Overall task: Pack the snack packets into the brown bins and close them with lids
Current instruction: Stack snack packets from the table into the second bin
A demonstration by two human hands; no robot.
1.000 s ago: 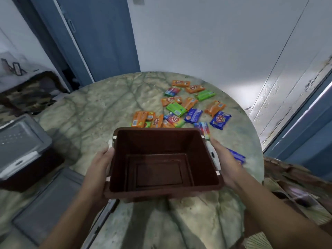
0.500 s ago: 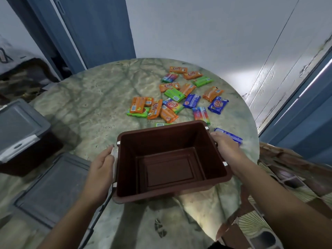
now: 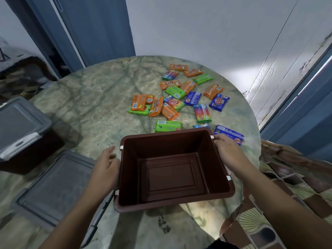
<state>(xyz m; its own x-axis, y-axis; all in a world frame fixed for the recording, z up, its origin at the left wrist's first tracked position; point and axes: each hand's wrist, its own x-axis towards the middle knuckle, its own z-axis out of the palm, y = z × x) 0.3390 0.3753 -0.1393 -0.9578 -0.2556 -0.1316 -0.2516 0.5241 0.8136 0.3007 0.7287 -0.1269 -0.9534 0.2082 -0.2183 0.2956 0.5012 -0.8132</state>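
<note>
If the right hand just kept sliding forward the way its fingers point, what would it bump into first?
Most likely the blue snack packet lying just past the fingertips of the right hand, beside the brown bin. Depth is hard to judge; the fingers may already overlap it.

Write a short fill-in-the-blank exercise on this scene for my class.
1. The brown bin between the hands holds ___ packets.
2. The loose lid lies by the ___ hand.
3. The packet beside the right hand is ___.

Missing words: no; left; blue
</note>
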